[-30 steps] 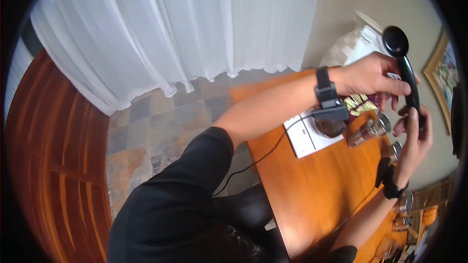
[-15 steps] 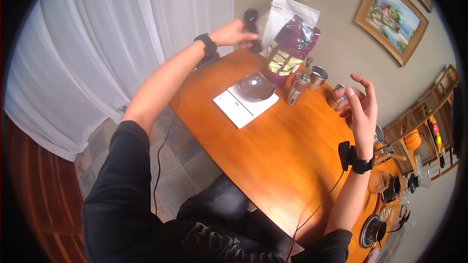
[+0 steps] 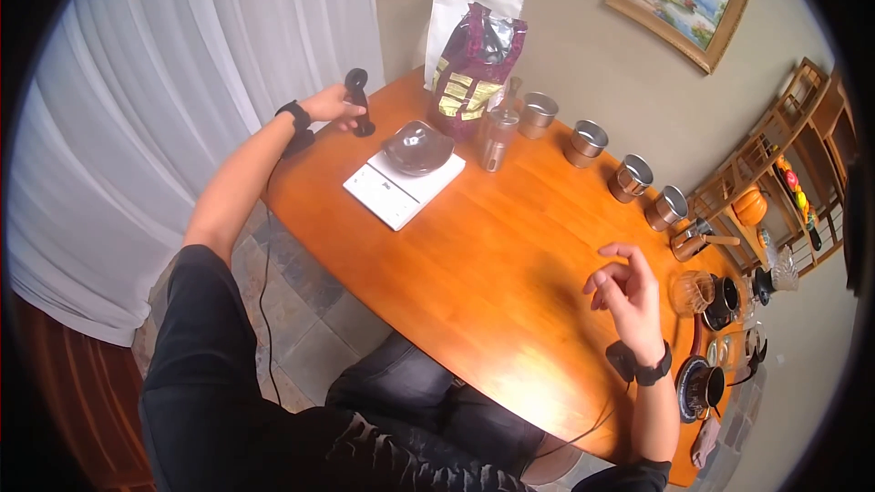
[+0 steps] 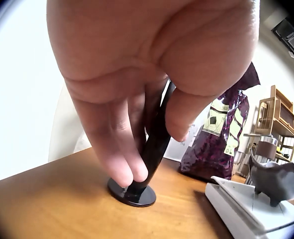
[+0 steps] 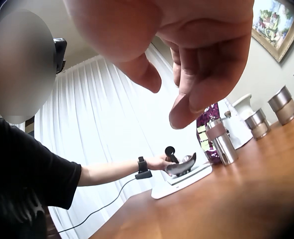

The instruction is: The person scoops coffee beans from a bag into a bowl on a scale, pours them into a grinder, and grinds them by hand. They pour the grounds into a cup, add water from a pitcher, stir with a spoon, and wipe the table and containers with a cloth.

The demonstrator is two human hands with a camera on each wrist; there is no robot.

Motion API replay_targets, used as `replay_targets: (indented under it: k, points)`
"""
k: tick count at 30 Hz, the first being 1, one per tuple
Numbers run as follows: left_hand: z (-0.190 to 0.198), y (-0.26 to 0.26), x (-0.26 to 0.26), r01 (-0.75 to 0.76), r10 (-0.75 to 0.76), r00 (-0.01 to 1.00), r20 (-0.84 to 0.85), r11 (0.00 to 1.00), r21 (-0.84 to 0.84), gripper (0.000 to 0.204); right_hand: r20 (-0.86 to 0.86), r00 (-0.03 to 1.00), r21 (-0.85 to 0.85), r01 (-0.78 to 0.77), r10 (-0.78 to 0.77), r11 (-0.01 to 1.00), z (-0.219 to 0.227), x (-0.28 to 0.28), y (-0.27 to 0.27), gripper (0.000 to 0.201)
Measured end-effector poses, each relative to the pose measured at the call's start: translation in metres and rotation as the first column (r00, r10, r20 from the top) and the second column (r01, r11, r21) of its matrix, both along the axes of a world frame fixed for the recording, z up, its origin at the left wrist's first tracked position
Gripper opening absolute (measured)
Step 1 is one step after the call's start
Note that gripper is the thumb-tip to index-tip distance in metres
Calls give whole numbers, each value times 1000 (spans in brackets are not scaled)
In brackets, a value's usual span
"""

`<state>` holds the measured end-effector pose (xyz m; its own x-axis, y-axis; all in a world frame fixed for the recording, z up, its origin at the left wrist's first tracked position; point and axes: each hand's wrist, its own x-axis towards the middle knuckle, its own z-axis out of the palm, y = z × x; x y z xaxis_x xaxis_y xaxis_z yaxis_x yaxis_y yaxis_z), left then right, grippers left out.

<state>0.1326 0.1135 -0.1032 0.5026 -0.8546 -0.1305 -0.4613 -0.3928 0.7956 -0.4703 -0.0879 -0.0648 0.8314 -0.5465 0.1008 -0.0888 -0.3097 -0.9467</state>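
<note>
My left hand (image 3: 330, 107) holds a black long-handled scoop (image 3: 356, 80) upright at the table's far left corner. In the left wrist view, thumb and fingers lie around its slanted handle (image 4: 156, 149), and its flat round foot (image 4: 139, 197) stands on the wood. Just right of that hand, a dark glossy dish (image 3: 417, 148) sits on a white scale (image 3: 396, 200). My right hand (image 3: 631, 296) hovers over the table's right part, fingers loosely curled with nothing between them. Nearest to it are a ribbed glass (image 3: 690, 293) and a wooden-handled pot (image 3: 690, 243).
A purple bag (image 3: 474, 73) stands before a white bag (image 3: 447, 14) at the back, beside a hand grinder (image 3: 497, 141). Several metal cups (image 3: 586, 143) line the wall side. A wooden shelf (image 3: 775, 173) stands at right. Cables hang from both wrists.
Both hands were on the scoop; the right hand has let go and drawn back to the right. The left hand has carried the scoop down to the table's left corner. My view has turned right.
</note>
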Motion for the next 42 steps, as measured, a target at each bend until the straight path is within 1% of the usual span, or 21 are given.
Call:
replay_targets:
  k: [2, 4, 10, 11, 12, 15, 16, 17, 19, 20, 23, 25, 26, 29, 31, 32, 35, 37, 38, 42]
  points:
    - [1, 10, -5, -22, 22, 1000, -8, 1000, 5, 35, -33, 999, 28, -5, 6, 1000, -7, -13, 6, 28]
    - [1, 14, -8, -32, 32, 999, -25, 999, -4, 37, -72, 997, 14, -22, 23, 1000, -14, -26, 8, 28]
    - [8, 15, -16, -27, 28, 998, -58, 999, 25, 42, -96, 995, -79, -33, 26, 996, -28, -68, 8, 25]
    - [9, 16, -16, -28, 30, 998, -58, 999, 35, 43, -111, 994, -66, -23, 15, 998, -28, -74, 9, 25]
    - [8, 17, -12, -26, 29, 998, -58, 999, 46, 49, -125, 992, -53, -12, 5, 999, -27, -79, 9, 26]
    - [15, 27, -17, -21, 23, 999, -35, 998, 59, 56, -142, 990, 9, 23, -22, 1000, -35, -96, 6, 25]
    - [17, 32, -19, -16, 17, 1000, -26, 999, 49, 63, -142, 989, 32, 36, -31, 999, -37, -100, 3, 25]
    - [17, 38, -21, -45, 43, 999, 32, 998, 41, 63, -128, 991, 65, 48, -40, 997, -38, -104, 1, 24]
    - [16, 55, -29, -117, 117, 992, 40, 993, -13, 60, -96, 994, 134, 71, -59, 988, -41, -110, -2, 23]
    - [17, 64, -34, -127, 128, 989, 74, 992, -10, 56, -90, 993, 151, 84, -71, 985, -40, -110, -3, 14]
    - [24, 85, -51, -155, 153, 975, 160, 988, -1, 43, -126, 991, 123, 54, -39, 991, -45, -117, -10, 12]
    - [24, 97, -68, -182, 178, 965, 191, 983, 0, 32, -163, 986, 11, -35, 37, 999, -50, -122, -16, 15]
    - [24, 102, -80, -174, 171, 962, 213, 985, -6, 28, -185, 980, -44, -85, 75, 995, -51, -123, -17, 17]
    - [21, 117, -118, -142, 146, 950, 275, 989, -37, 21, -261, 963, -39, -85, 72, 996, -45, -121, -10, 13]
    - [16, 125, -144, -99, 116, 947, 300, 993, -69, 20, -220, 975, -57, -35, 21, 998, -36, -112, 0, 13]
    - [15, 129, -156, -87, 101, 950, 295, 994, -58, 19, -201, 980, -62, -11, -2, 998, -34, -108, 3, 15]
    - [13, 135, -190, -61, 67, 964, 258, 998, -33, 15, -152, 988, -6, -1, 0, 1000, -39, -106, 3, 23]
    - [13, 133, -211, -50, 57, 977, 207, 998, -36, 13, -181, 983, -10, -38, 36, 999, -41, -107, -1, 25]
    - [14, 132, -220, -36, 43, 975, 218, 999, -34, 10, -195, 979, -12, -56, 52, 998, -42, -107, -2, 25]
    - [10, 125, -252, 28, -19, 983, 181, 998, -48, 9, -189, 980, -3, -68, 66, 998, -46, -104, 4, 23]
